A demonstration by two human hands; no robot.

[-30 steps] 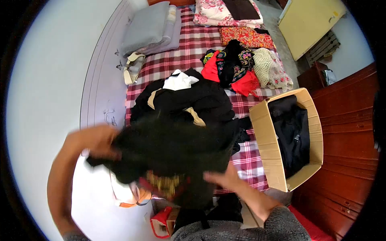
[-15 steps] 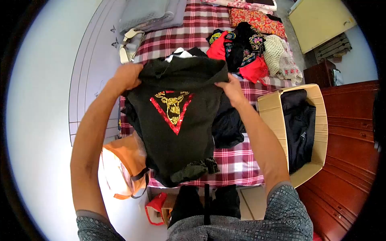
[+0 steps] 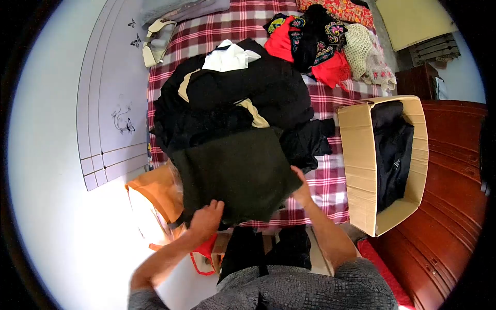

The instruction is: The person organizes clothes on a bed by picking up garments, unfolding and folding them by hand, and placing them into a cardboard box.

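Note:
A black top [image 3: 235,173] lies spread flat, plain side up, on the near edge of the checked bed [image 3: 323,181]. My left hand [image 3: 206,219] rests on its near left corner, fingers curled over the hem. My right hand [image 3: 301,190] presses the near right corner against the bedcover. Just beyond the top sits a heap of black clothes [image 3: 243,98] with a white piece [image 3: 227,57] on it.
An open cardboard box [image 3: 361,165] holding black garments stands at the right on the bed. Red, black and cream clothes [image 3: 320,44] pile at the far right. An orange bag [image 3: 157,194] hangs at the left bedside. A dark wooden cabinet [image 3: 449,206] is at the right.
The black top, held up by both hands with its red and gold print showing, has been laid down on the bed plain side up. Both hands dropped to its near corners.

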